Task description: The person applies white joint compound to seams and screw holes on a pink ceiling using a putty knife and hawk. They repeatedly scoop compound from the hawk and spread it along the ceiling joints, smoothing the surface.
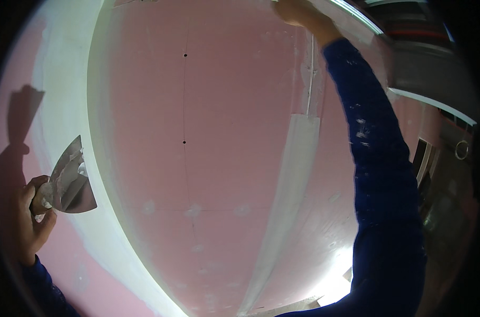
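At the left, my left hand [34, 222] is closed round the handle of a wide putty knife [79, 193]. Pale, wet-looking joint compound [67, 177] clings to its blade, which points up and to the right. My right hand [307, 17] reaches to the top edge of the head view, near the upper end of a wall joint [311, 79]. Its fingers look curled, but the frame cuts them off, so what they hold is hidden. The pink plasterboard wall [237, 132] fills the middle. Below the bare joint runs a smooth grey-white filled strip [295, 164].
A whitish coated corner [71, 68] curves down the left side. Dark screw holes [184, 142] and filled spots [193, 211] line a thin seam. A bright light [337, 280] glares at the lower right. Beyond my right arm are a doorway [421, 156] and a hanging ring [461, 150].
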A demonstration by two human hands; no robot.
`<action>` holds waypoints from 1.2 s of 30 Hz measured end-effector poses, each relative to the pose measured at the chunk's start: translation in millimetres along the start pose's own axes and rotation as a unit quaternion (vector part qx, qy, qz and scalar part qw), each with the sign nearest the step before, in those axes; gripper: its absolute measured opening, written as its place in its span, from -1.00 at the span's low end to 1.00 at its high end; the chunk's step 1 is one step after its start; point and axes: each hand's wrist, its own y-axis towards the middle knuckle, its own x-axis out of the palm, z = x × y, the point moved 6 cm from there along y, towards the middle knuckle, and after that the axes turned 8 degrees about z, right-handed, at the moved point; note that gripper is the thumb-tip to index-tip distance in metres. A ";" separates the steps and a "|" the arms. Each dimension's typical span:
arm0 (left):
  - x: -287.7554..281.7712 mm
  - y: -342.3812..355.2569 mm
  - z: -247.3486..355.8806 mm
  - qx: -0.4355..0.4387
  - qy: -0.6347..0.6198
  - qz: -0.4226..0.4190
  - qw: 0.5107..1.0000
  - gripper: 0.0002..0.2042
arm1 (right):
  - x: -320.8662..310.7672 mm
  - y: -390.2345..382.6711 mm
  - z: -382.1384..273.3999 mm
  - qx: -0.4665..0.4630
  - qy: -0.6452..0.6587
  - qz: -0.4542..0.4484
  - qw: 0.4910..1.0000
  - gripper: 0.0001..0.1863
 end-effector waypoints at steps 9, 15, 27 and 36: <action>2.9 0.3 -7.0 -0.008 -0.019 -0.028 0.999 -0.43 | 15.3 -108.1 106.0 0.046 -0.194 0.084 0.976 -0.48; -2.8 4.2 5.0 0.035 0.029 -0.020 0.999 -0.46 | 12.7 -122.2 78.8 0.061 -0.184 0.242 0.951 -0.62; -10.3 16.3 26.1 -0.038 -0.033 -0.046 0.998 -0.50 | 56.5 -49.5 161.0 0.152 -0.146 -0.133 0.969 -0.70; -1.2 3.7 6.0 -0.008 0.019 0.017 1.000 -0.44 | 69.2 69.4 -9.9 0.140 -0.081 0.068 0.984 -0.67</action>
